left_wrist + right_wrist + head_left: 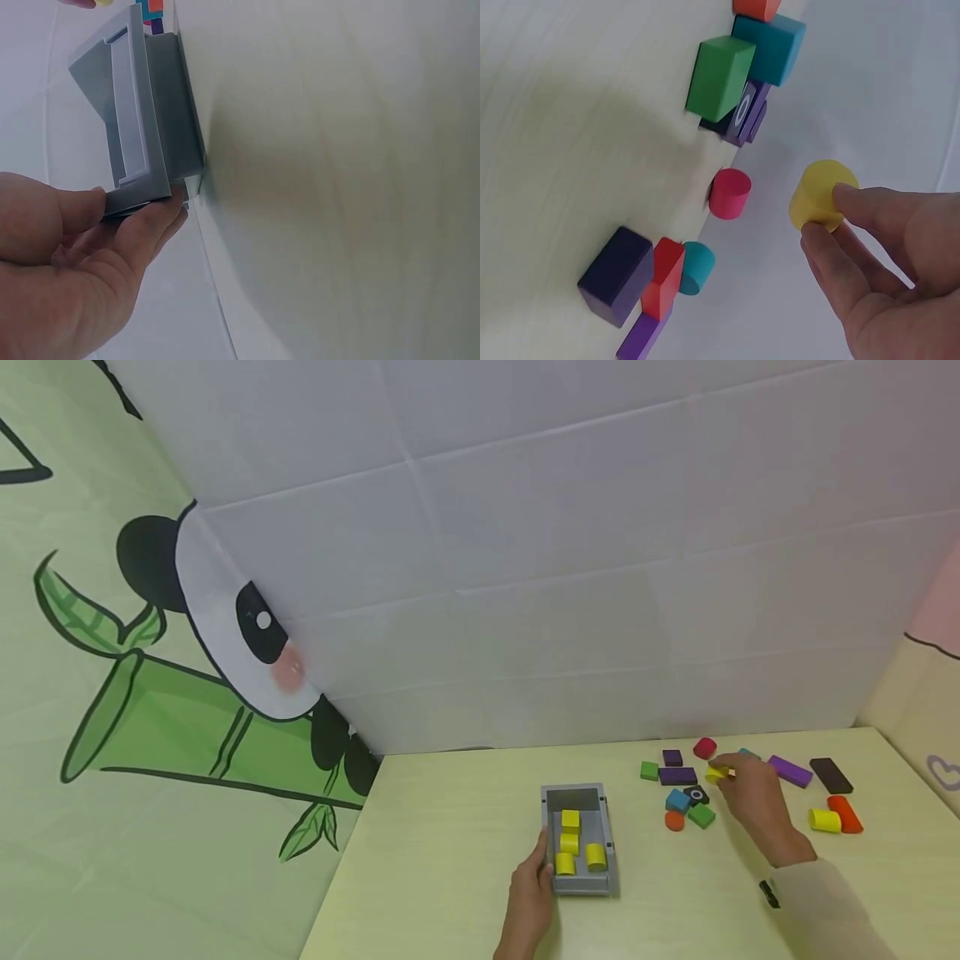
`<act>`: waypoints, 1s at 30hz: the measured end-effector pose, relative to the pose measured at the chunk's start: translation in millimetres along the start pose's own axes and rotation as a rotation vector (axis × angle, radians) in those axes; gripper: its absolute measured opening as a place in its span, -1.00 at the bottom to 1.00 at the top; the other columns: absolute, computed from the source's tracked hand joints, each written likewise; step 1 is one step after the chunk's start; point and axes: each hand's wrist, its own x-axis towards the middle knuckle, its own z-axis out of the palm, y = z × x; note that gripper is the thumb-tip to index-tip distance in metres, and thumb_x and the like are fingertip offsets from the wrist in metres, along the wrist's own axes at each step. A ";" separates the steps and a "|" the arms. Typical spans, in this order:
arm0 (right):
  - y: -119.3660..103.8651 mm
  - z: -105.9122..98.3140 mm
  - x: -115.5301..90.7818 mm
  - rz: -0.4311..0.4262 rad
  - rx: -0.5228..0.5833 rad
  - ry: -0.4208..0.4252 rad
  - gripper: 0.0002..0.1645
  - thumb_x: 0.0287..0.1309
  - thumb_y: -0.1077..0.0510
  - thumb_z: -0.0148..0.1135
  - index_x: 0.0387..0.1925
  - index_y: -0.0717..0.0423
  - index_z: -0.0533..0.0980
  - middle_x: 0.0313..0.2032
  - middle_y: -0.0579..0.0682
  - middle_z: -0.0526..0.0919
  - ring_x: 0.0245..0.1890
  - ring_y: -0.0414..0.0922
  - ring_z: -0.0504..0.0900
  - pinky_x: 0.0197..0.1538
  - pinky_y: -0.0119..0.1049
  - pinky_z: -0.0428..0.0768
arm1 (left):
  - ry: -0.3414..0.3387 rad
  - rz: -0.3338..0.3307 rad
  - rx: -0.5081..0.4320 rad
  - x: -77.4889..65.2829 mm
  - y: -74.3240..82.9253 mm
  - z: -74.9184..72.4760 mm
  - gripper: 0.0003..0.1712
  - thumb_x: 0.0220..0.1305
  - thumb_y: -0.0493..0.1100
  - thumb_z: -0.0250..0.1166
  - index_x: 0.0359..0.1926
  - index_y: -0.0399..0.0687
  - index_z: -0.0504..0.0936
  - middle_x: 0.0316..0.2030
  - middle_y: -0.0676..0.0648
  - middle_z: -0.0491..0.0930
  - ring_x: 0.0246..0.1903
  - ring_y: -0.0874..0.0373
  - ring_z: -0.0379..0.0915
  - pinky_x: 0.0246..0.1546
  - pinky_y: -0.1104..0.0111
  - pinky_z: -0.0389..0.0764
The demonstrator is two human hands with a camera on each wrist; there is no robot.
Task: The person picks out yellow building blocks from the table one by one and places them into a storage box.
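My right hand (759,806) pinches a yellow cylinder (817,193) between thumb and fingers. In the right wrist view the cylinder shows apart from the other blocks. My left hand (528,893) holds the near left edge of a grey open-topped box (585,884), thumb on the rim and fingers beneath it in the left wrist view. Several yellow blocks (596,857) lie inside the box, cylinders among them. Close around the right hand are a red cylinder (730,193), a teal cylinder (697,268) and a purple bar (791,771).
Left of the right hand lie green (702,815), blue (677,801), purple (677,776) and orange (674,821) blocks. Farther right are a black block (831,775), another yellow cylinder (824,820) and a red-orange block (846,814). A white cloth wall (562,610) stands behind the table (427,852).
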 end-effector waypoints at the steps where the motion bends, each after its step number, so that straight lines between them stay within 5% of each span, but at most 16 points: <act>1: -0.7 1.8 -0.2 -0.005 0.000 -0.003 -0.68 0.16 0.58 0.33 -0.02 0.51 0.66 -0.05 0.52 0.69 -0.08 0.46 0.64 -0.06 0.32 0.75 | -0.001 -0.001 -0.003 -0.2 0.1 0.1 -0.34 0.56 -0.46 0.09 0.60 -0.17 0.27 0.46 -0.39 0.35 0.45 -0.32 0.31 0.41 -0.09 0.44; 9: -16.7 12.0 1.4 0.027 0.036 -0.094 -0.66 0.25 0.52 0.32 0.06 0.49 0.64 0.07 0.49 0.66 0.04 0.43 0.61 0.03 0.27 0.76 | -0.004 0.018 -0.015 -1.0 1.5 -1.0 -0.35 0.57 -0.46 0.05 0.61 -0.19 0.25 0.47 -0.40 0.33 0.46 -0.33 0.29 0.42 -0.10 0.42; 20: -39.7 31.2 -0.8 -0.038 0.073 -0.111 -0.70 0.26 0.52 0.30 0.02 0.47 0.66 -0.02 0.41 0.72 -0.13 0.25 0.66 0.04 0.27 0.75 | -0.003 0.016 -0.006 0.0 1.8 -0.6 -0.35 0.58 -0.47 0.05 0.61 -0.21 0.24 0.47 -0.40 0.32 0.46 -0.32 0.29 0.42 -0.11 0.41; 30: -60.7 48.6 -6.5 -0.061 0.081 -0.140 -0.71 0.18 0.52 0.41 -0.04 0.40 0.69 -0.03 0.35 0.74 -0.04 0.28 0.70 0.09 0.23 0.75 | 0.009 0.018 -0.011 -0.8 0.1 0.3 -0.35 0.58 -0.46 0.05 0.61 -0.17 0.26 0.46 -0.40 0.34 0.46 -0.33 0.29 0.43 -0.12 0.40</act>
